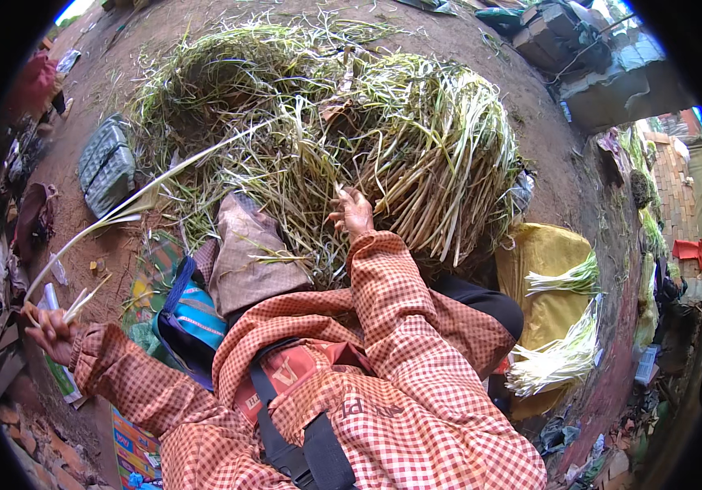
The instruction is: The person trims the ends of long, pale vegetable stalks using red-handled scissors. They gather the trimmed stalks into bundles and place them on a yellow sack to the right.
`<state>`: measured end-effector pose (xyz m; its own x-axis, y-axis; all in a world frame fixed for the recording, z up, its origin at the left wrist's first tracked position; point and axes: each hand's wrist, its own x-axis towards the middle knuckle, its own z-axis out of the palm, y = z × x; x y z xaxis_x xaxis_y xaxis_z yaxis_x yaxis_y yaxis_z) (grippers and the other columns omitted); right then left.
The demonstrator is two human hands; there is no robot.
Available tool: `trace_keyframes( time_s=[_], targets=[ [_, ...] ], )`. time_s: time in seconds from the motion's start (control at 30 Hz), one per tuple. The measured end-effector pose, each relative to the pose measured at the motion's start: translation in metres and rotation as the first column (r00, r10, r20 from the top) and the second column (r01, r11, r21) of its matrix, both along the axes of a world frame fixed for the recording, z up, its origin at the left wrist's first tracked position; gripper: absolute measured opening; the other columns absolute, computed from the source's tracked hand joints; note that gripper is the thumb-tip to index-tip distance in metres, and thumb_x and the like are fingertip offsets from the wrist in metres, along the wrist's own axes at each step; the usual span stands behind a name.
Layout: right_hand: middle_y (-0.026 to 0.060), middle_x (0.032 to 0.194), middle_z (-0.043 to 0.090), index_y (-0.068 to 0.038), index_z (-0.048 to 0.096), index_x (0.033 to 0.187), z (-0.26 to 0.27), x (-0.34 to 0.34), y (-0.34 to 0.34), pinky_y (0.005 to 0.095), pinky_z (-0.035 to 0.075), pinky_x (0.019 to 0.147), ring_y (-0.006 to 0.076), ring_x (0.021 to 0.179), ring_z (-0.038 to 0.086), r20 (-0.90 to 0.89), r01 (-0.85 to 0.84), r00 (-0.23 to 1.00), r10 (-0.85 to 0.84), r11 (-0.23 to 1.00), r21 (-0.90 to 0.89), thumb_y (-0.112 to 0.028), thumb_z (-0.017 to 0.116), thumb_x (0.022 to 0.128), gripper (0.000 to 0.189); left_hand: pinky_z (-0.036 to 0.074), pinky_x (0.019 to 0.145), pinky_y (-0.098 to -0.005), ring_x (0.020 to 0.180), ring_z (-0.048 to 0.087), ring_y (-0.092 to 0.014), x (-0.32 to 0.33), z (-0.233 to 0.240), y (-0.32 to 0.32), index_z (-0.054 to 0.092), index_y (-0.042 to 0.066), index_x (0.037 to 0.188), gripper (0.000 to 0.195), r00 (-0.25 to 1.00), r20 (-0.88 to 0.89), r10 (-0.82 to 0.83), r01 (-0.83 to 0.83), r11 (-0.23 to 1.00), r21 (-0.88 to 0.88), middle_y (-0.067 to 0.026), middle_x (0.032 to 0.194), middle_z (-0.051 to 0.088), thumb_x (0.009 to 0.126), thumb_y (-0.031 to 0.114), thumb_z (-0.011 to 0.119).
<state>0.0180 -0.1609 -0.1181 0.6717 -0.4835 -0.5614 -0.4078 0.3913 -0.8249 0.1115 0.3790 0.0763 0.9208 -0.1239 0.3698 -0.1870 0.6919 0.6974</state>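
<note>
My left hand (52, 334) is out at the far left, its fingers closed around several thin pale stalks. One long pale stalk (167, 173) rises from it in a bend over the ground towards the heap. Before me lies a big heap of cut stalks (442, 153), green and white, resembling chives or spring onions; loose tangled leaves (228, 79) lie on its left. My right hand (354, 211) is at the heap's near side, fingers partly curled. A pale stalk end shows at its fingertips; whether they grip it is unclear.
Two bundles of trimmed stalks (556, 361) lie on a yellow sack (540, 245) at right. A blue bag (194, 318) and brown cloth (253, 257) are beside my lap. A grey-green block-like object (106, 165) sits on the dirt ground. Far left is part of another person (35, 86).
</note>
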Motion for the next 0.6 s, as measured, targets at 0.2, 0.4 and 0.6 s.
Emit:
trace_keyframes(
  time_s=[0.2,0.4,0.6],
  targets=[
    [0.0048,0.074,0.059,-0.004,0.063,0.084,0.054,-0.033,0.069,0.0286,0.046,0.046,0.0117,0.053,0.053,0.196,-0.487,0.863,0.466,0.87,0.074,-0.027,0.06,0.086,0.023,0.028,0.038,-0.0205,0.043,0.029,-0.005,-0.005,-0.099,0.041,0.052,0.008,0.115,0.041,0.765,-0.492,0.416,-0.422,0.901,0.105,0.0052,0.061,0.043,0.09,0.041,0.05],
    [0.0129,0.096,0.062,-0.001,0.056,0.115,0.074,-0.081,0.127,0.0314,0.046,0.079,0.0218,0.092,0.057,0.186,-0.579,0.703,0.687,0.704,-0.41,-0.021,0.05,0.092,0.031,0.031,0.035,-0.0223,0.038,0.031,-0.004,-0.03,-0.172,-0.137,0.057,0.004,0.107,0.034,0.704,-0.675,-0.22,0.097,0.972,-0.216,0.006,0.059,0.05,0.091,0.034,0.052],
    [0.0001,0.07,0.053,-0.001,0.057,0.11,0.106,-0.115,0.067,0.0204,0.039,0.054,0.0053,0.059,0.046,0.11,-0.463,0.808,0.579,0.74,-0.488,-0.017,0.05,0.094,0.025,0.035,0.032,-0.0233,0.043,0.047,-0.007,-0.047,-0.099,-0.274,0.056,0.007,0.101,0.019,0.656,-0.728,-0.199,0.246,0.968,-0.043,-0.0073,0.076,0.062,0.09,0.022,0.056]
  ],
)
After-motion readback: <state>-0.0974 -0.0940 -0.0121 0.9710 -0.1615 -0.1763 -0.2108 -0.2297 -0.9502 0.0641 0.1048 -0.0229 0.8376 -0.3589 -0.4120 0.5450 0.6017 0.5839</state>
